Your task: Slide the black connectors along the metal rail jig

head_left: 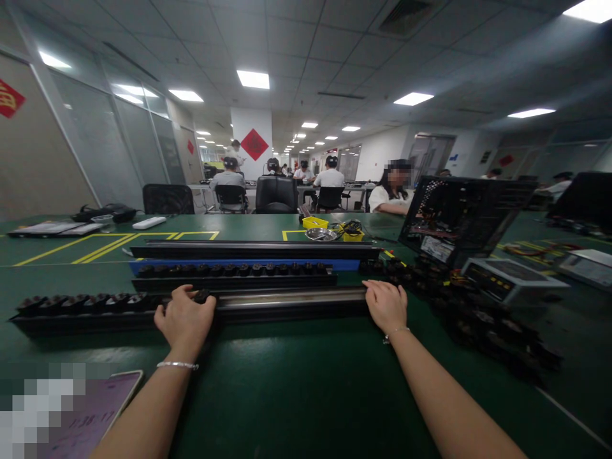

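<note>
A long black rail [291, 306] lies across the green table in front of me, with a row of small black parts [86, 306] along its left portion. My left hand [185, 320] is closed around a small black part [203, 296] on the rail, near its middle. At the rail's right end rests my right hand [386, 305], its fingers together over the end; what they hold, if anything, is hidden. Behind it are another rail with black parts [239, 270], a blue strip [347, 264] and a further black rail [253, 250].
Many loose black parts [482, 325] lie at the right, beside a metal power unit [509, 280] and an open computer case [459, 217]. A phone [95, 408] is at the near left. A person [389, 191] sits across the table, near yellow trays [315, 222].
</note>
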`<action>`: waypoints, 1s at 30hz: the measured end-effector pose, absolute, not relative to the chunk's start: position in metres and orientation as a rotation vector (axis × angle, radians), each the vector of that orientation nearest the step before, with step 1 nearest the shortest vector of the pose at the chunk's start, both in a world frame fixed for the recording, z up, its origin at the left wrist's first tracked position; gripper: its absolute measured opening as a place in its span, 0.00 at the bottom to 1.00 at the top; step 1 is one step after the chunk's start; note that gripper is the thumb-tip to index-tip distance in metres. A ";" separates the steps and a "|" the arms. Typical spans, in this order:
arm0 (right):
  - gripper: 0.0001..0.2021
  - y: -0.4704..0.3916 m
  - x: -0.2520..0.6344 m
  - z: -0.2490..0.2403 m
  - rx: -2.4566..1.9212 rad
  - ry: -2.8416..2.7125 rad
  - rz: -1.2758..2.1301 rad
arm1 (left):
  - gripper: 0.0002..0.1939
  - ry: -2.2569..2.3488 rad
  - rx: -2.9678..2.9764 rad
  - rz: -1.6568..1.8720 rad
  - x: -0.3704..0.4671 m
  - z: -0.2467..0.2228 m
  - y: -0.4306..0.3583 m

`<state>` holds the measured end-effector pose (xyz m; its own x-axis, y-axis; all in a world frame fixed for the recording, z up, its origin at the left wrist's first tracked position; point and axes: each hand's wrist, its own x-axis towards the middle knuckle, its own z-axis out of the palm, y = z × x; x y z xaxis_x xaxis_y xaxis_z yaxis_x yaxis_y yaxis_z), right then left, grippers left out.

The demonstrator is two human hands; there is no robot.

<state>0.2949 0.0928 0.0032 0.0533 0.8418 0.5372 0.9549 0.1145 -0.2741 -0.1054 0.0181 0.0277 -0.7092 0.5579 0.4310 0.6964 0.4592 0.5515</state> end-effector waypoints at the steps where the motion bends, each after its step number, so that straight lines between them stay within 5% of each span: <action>1: 0.21 0.092 0.295 0.004 -1.744 -1.804 -0.244 | 0.25 -2.515 -1.103 -1.091 -0.105 0.027 0.018; 30: 0.21 0.093 0.295 0.002 -1.734 -1.789 -0.245 | 0.23 -2.465 -1.318 -1.103 -0.092 0.021 0.022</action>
